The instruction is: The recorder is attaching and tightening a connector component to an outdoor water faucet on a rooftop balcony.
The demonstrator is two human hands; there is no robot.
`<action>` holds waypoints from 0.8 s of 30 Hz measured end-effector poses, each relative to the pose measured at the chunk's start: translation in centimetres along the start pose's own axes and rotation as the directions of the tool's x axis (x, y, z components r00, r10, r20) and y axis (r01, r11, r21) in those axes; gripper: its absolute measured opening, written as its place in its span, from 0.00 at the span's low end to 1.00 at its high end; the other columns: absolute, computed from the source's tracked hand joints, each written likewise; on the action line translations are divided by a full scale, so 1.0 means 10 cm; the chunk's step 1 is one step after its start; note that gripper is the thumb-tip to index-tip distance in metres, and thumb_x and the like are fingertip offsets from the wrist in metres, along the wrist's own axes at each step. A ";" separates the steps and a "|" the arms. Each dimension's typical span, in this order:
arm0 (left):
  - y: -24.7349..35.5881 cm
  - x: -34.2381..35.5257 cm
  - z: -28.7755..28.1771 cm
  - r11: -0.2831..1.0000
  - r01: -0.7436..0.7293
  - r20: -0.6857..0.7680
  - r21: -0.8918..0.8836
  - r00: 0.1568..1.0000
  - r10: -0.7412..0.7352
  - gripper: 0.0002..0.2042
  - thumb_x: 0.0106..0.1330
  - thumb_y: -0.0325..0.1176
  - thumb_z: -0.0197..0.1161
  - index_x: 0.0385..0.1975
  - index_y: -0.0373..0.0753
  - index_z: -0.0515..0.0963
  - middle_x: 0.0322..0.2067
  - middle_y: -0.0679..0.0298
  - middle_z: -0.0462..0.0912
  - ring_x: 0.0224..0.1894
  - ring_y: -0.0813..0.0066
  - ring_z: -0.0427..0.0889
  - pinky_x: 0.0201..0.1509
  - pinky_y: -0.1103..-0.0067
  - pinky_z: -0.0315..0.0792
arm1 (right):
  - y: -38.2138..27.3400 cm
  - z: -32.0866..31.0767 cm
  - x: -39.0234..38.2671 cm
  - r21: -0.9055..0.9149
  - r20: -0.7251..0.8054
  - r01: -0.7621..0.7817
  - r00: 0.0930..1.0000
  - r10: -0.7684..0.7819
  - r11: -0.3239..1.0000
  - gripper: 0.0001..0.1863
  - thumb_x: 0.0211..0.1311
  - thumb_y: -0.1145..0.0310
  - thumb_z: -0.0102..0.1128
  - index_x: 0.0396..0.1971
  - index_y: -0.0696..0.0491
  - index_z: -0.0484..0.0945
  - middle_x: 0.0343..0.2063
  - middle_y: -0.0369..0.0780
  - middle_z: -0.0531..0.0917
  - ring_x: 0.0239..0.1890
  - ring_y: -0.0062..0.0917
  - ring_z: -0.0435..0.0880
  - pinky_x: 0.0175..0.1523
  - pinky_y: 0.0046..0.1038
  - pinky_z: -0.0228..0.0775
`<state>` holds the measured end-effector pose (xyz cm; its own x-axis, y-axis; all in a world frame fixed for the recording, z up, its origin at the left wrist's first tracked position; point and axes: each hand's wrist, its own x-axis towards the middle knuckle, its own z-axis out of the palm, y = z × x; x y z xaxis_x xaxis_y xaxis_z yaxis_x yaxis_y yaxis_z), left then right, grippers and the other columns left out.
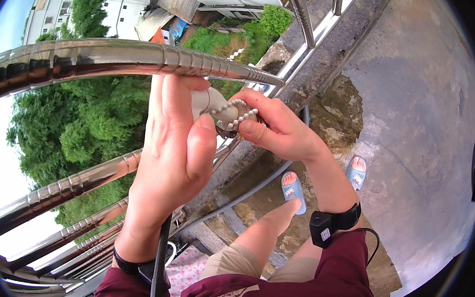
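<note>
A person stands on a rooftop or balcony edge, looking down past a polished, ridged stainless-steel railing (116,58) that sweeps across the upper left of the frame. Just below the top rail, at upper centre, both hands work on a small white object wrapped with a string of white beads (227,107); what it is exactly cannot be told.

The left hand (173,143), large in the centre of the frame, is raised with fingers up behind the white object and thumb pressed toward it, gripping it from the left. The right hand (275,129) comes in from the right, its thumb and fingertips pinching the beaded string against the object.

Below, at lower centre right, the person's feet in blue slide sandals (293,191) rest on a stained grey concrete floor (419,107). A grey hose or cable (245,194) runs along the railing's base. Black wristbands circle both wrists.

Beyond the bars, green treetops (78,119) and white buildings lie far beneath. The object is held right at the rail, so a slipping pinch would likely send it, or loose beads, over the edge and out of reach.
</note>
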<state>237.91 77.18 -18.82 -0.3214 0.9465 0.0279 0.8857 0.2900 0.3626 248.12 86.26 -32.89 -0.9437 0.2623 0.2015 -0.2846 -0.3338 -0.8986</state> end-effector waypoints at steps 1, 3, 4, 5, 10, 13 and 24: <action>0.00 0.01 -0.01 1.000 0.005 0.001 -0.006 1.000 -0.005 0.19 0.59 0.39 0.40 0.44 0.31 0.63 0.38 0.54 0.69 0.39 0.66 0.70 0.47 0.74 0.64 | 0.00 0.03 -0.02 0.025 -0.046 0.014 0.999 -0.013 1.000 0.22 0.61 0.54 0.52 0.44 0.57 0.66 0.25 0.33 0.73 0.25 0.12 0.68 0.26 0.16 0.60; 0.00 0.02 -0.02 1.000 -0.020 0.042 0.013 0.999 0.019 0.20 0.59 0.39 0.40 0.44 0.31 0.63 0.37 0.54 0.70 0.38 0.67 0.70 0.46 0.75 0.64 | 0.00 -0.01 -0.04 0.153 0.007 -0.045 0.999 0.045 0.987 0.22 0.61 0.54 0.52 0.45 0.57 0.66 0.27 0.33 0.73 0.25 0.13 0.69 0.26 0.16 0.60; 0.01 0.02 -0.01 1.000 -0.014 0.044 0.011 0.999 0.013 0.20 0.59 0.39 0.40 0.44 0.31 0.63 0.37 0.54 0.70 0.38 0.67 0.70 0.46 0.75 0.64 | 0.00 -0.04 -0.06 0.273 0.062 -0.105 0.994 0.091 0.956 0.22 0.61 0.55 0.52 0.45 0.57 0.66 0.28 0.33 0.73 0.25 0.13 0.69 0.26 0.16 0.61; 0.01 0.01 -0.02 1.000 0.007 0.069 -0.014 0.998 -0.006 0.20 0.59 0.40 0.40 0.44 0.31 0.63 0.37 0.54 0.70 0.38 0.68 0.70 0.45 0.75 0.64 | 0.01 -0.06 -0.08 0.355 0.093 -0.184 0.983 0.161 0.917 0.24 0.58 0.55 0.56 0.46 0.57 0.66 0.33 0.34 0.73 0.28 0.14 0.71 0.30 0.18 0.64; 0.02 0.01 -0.01 0.997 0.034 0.055 -0.066 0.998 -0.030 0.20 0.57 0.41 0.40 0.43 0.31 0.64 0.36 0.55 0.70 0.37 0.68 0.70 0.45 0.76 0.63 | 0.08 0.09 -0.14 0.051 -0.179 0.097 0.980 -0.087 0.994 0.32 0.48 0.53 0.66 0.49 0.56 0.66 0.37 0.38 0.74 0.38 0.23 0.75 0.43 0.23 0.69; -0.01 0.01 0.00 0.999 0.022 0.057 -0.048 0.998 -0.019 0.21 0.57 0.42 0.40 0.42 0.31 0.64 0.37 0.55 0.70 0.37 0.68 0.70 0.45 0.75 0.63 | 0.20 0.19 -0.15 -0.699 -0.347 0.224 0.724 -0.596 0.679 0.32 0.41 0.60 0.69 0.47 0.54 0.67 0.38 0.43 0.76 0.35 0.32 0.77 0.38 0.27 0.71; -0.02 0.03 0.02 0.991 0.094 0.097 -0.093 0.992 -0.085 0.22 0.57 0.43 0.40 0.44 0.31 0.63 0.39 0.54 0.69 0.39 0.68 0.69 0.47 0.75 0.63 | 0.45 0.25 -0.01 -0.817 -0.229 0.269 0.661 -0.714 0.511 0.35 0.45 0.55 0.64 0.51 0.57 0.60 0.36 0.43 0.76 0.30 0.34 0.79 0.29 0.27 0.73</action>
<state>237.73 77.47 -19.04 -0.3619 0.9275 -0.0932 0.8163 0.3636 0.4488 246.49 82.51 -35.94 -0.3822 0.6194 0.6858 -0.2615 0.6393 -0.7231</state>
